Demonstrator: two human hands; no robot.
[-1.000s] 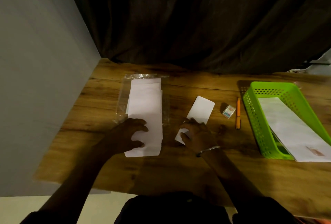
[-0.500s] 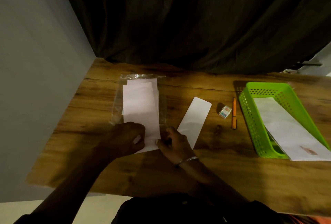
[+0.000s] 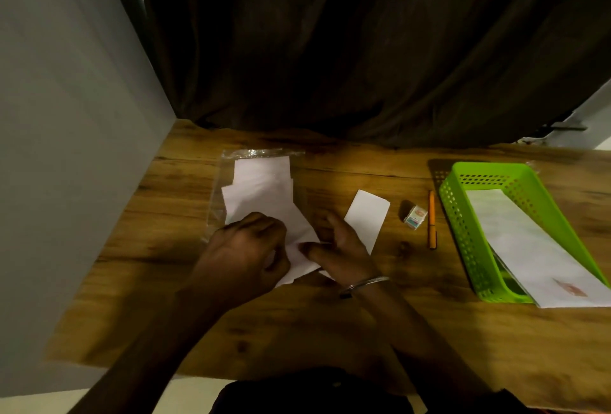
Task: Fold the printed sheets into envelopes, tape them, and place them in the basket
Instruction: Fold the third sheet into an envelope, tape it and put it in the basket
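Two hands meet over one white paper near the middle of the desk [image 3: 330,331]. The left hand [image 3: 244,248] has its fingers curled down onto the near left part of the top sheet [image 3: 299,231], gripping it, while the right hand [image 3: 340,248] pinches the sheet's near right edge, thumb on top (what the other fingers do underneath I cannot tell). This sheet lies slewed, its near end swung toward the right hand and lifted a little off the stack of sheets [image 3: 261,179], which rests on a clear plastic sleeve [image 3: 228,162] toward the left of the desk. Just beside the right hand, on its right, a folded sheet [image 3: 367,218] lies flat on the wood, its near end hidden behind the hand. Further right sit a small box [image 3: 415,215] and an orange pen [image 3: 431,218], close together but apart. At the right edge stands the green basket [image 3: 459,222], with a long white envelope [image 3: 529,241] lying in it and jutting out over the near rim. A metal bangle [image 3: 363,284] circles the right wrist. Behind the desk hangs a dark curtain [image 3: 330,50]; a grey wall [image 3: 66,116] closes the left side.
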